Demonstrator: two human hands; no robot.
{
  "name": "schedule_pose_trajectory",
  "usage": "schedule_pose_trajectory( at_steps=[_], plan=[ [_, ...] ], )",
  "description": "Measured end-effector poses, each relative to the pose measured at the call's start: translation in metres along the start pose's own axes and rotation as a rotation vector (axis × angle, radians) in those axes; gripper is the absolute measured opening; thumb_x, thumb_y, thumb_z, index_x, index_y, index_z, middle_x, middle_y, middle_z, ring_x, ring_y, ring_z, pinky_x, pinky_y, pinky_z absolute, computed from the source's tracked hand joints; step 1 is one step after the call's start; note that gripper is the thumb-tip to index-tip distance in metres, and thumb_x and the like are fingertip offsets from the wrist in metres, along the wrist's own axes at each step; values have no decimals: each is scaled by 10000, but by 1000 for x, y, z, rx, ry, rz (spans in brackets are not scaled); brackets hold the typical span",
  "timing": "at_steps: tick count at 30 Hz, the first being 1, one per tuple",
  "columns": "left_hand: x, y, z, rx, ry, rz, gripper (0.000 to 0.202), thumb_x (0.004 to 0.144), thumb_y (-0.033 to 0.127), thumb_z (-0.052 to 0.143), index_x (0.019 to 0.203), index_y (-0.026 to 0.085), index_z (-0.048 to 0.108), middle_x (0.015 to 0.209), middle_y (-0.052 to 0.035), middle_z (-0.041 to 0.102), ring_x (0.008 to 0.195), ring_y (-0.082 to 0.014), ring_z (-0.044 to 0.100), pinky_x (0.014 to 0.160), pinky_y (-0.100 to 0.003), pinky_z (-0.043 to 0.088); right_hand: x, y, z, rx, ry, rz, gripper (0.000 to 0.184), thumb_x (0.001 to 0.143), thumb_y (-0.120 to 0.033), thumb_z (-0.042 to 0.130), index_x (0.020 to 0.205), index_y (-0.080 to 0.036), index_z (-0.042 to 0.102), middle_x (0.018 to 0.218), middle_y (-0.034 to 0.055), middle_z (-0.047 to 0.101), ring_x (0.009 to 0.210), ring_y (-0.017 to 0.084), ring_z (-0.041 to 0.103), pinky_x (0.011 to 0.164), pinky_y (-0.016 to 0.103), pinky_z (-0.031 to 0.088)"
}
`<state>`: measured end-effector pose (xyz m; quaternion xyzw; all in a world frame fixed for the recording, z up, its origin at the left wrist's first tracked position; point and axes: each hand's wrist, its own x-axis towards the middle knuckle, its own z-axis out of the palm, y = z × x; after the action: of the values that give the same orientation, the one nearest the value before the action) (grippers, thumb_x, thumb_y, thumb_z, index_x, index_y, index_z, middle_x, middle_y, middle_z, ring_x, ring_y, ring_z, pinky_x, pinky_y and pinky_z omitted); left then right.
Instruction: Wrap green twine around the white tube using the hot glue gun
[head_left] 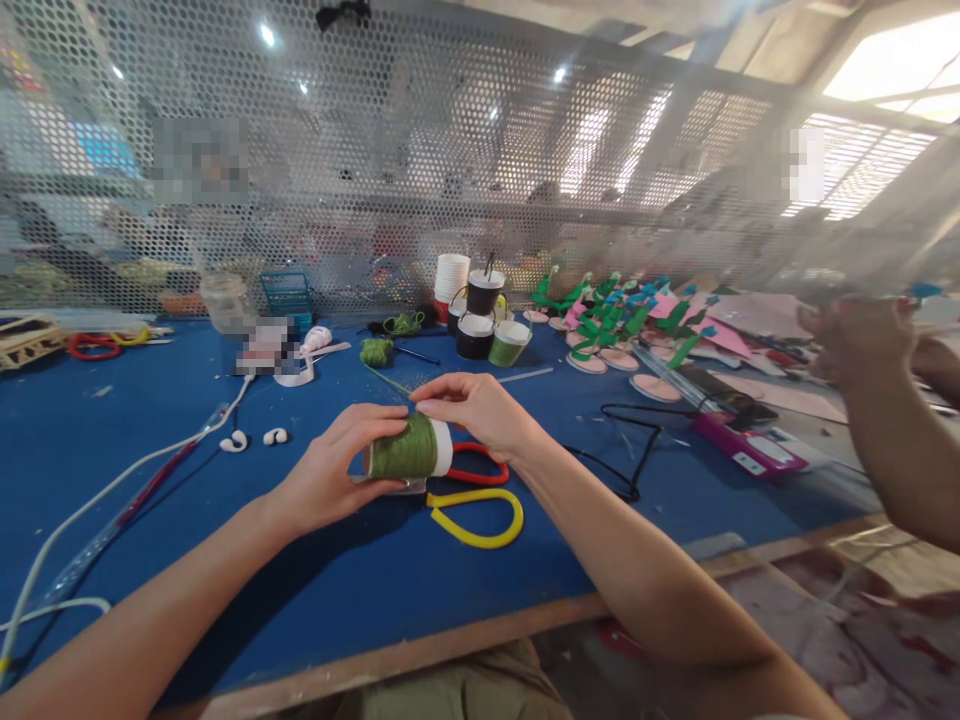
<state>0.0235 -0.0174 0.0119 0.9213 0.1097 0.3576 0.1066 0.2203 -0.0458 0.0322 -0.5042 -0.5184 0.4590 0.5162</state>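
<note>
My left hand point(334, 470) is wrapped round a small cup wound in green yarn point(409, 449), held on its side above the blue table point(225, 560). My right hand point(472, 408) pinches the yarn at the cup's white rim, fingers together. A strand of green yarn point(386, 380) runs back from the cup to a loose green yarn ball point(376, 350). Scissors with a red and a yellow handle point(476, 500) lie on the table just under my hands.
Small black, white and green cups point(480, 320) stand at the back centre before a perforated metal screen point(375, 150). Paper flowers on pink discs point(615, 330) fill the back right. Another person's arm point(885, 410) reaches in at right. A white cable point(112, 490) and black cord point(637, 450) cross the table.
</note>
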Motion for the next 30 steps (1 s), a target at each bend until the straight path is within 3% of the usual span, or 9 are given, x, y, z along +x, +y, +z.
schedule_pose_trajectory(
  at_steps=[10, 14, 17, 22, 25, 30],
  plan=[
    [0, -1, 2, 55, 8, 48, 406, 795, 203, 607, 1157, 209, 423, 1173, -148, 542, 1124, -258, 498, 916, -472, 432, 0, 2, 4, 131, 37, 18, 138, 534, -229, 711, 655, -182, 664, 603, -29, 615, 570, 96, 531, 588, 263, 428],
    [-2, -1, 3, -17, -11, -76, 488, 741, 275, 667, 1158, 214, 421, 1244, -156, 476, 1165, -279, 459, 944, -478, 410, 1, 4, 6, 101, 100, -56, 162, 537, -260, 712, 673, -184, 666, 627, -10, 634, 596, 113, 547, 619, 279, 440],
    [-2, 1, 4, -110, 42, -242, 612, 674, 362, 713, 1179, 205, 408, 1237, -159, 474, 1143, -303, 470, 941, -490, 402, -1, 6, 9, 49, 142, -121, 156, 564, -277, 691, 693, -191, 674, 641, 2, 646, 601, 124, 553, 622, 286, 447],
    [1, 5, 3, -333, 44, -564, 496, 742, 387, 617, 1157, 196, 423, 1022, -80, 577, 835, -202, 607, 723, -336, 511, -12, 7, 20, -65, 134, -228, 108, 633, -274, 639, 705, -201, 673, 673, 12, 655, 622, 139, 560, 615, 287, 450],
    [3, 8, 1, -319, 24, -577, 396, 725, 368, 626, 1051, 186, 494, 907, -40, 604, 781, -187, 596, 697, -309, 498, -16, 7, 22, -79, 95, -234, 96, 651, -273, 633, 707, -202, 666, 663, 7, 642, 607, 134, 551, 594, 277, 444],
    [3, 8, -2, -274, -2, -570, 383, 704, 363, 650, 1021, 184, 530, 918, -42, 624, 809, -204, 592, 724, -322, 490, -12, 9, 18, -81, 67, -182, 111, 664, -285, 641, 735, -206, 674, 655, 4, 625, 600, 133, 536, 593, 280, 434]
  ],
)
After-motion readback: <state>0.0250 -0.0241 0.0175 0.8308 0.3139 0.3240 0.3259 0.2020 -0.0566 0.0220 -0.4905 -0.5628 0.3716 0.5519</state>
